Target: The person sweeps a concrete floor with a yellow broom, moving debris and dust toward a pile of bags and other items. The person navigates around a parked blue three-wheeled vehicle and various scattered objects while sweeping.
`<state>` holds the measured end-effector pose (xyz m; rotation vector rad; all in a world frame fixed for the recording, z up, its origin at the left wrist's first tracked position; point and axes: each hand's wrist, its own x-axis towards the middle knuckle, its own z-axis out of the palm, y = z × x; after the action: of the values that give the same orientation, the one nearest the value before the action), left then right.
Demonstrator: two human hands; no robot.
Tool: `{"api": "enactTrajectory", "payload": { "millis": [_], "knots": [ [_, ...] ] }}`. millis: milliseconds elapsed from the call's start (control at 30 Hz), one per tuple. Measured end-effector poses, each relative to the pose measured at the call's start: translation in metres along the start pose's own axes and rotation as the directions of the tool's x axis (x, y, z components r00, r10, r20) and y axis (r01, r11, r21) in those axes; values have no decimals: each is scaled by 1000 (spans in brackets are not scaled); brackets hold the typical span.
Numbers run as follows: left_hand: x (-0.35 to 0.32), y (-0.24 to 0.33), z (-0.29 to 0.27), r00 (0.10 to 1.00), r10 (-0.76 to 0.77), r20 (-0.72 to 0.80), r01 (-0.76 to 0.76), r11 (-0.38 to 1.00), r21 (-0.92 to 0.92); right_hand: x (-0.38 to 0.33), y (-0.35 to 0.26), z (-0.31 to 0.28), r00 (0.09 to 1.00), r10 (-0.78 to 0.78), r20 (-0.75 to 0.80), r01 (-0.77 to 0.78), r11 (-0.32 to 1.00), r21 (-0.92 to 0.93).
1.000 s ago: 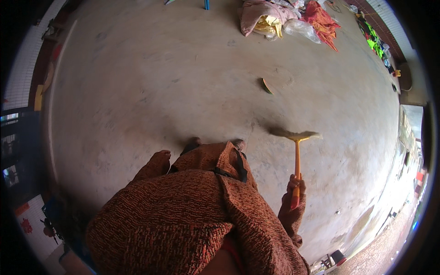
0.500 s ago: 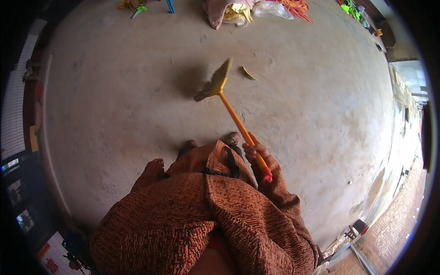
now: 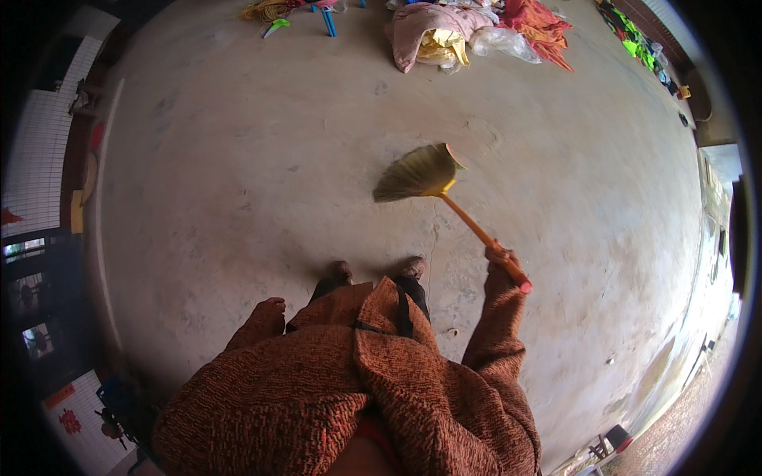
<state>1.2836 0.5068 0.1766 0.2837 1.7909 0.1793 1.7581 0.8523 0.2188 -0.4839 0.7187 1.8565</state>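
Since the earlier frame, the fan-shaped, grey-brown fibre broom [image 3: 413, 174] had moved rightward over the grey concrete floor [image 3: 238, 159], closing its gap to the thin, curved, green-and-red rind slice [image 3: 456, 156]. The right hand [image 3: 502, 255] had shifted right and farther from the torso.

The rind slice lay on the floor, far of the feet, at the right edge of the bristle fan. Whether the bristles pressed on it or only overlapped it in view could not be determined.

Potential faults:
1. Slippage. The bristles could have ridden over the rind slice, since it was thin and probably smooth, leaving it in place.
2. Scatter. An overly quick stroke could have flicked it far, toward the pale pink cloth bundle [image 3: 411, 36].
3. Handle rotation. A single hand held the slim orange handle [image 3: 468, 220]; resistance at one corner of the fan could have twisted the head.
4. Slip hazard. A stroke directed near could have carried the rind slice toward the right shoe [image 3: 413, 268], where a step could have landed on it.

Pose: the right arm reached far and right of the torso, inside a brown-orange woven sleeve [image 3: 494, 321]. The right grip was wrapped around the handle close to its red end cap [image 3: 525, 286], which projected near and right. The handle sloped far and left to the head. The left hand [image 3: 272, 306] hung at the left side, apart from the broom; its grip state could not be determined.
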Motion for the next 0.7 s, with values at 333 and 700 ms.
{"api": "enactTrajectory", "payload": {
  "millis": [333,700],
  "knots": [
    [-16,52,23,996,87,6,-86,972,221,-10,-195,-31,930,339,143,-257,876,-408],
    [-60,136,55,986,146,85,-126,309,943,-53,-143,5,989,-135,53,143,850,-507]
  ]
}}
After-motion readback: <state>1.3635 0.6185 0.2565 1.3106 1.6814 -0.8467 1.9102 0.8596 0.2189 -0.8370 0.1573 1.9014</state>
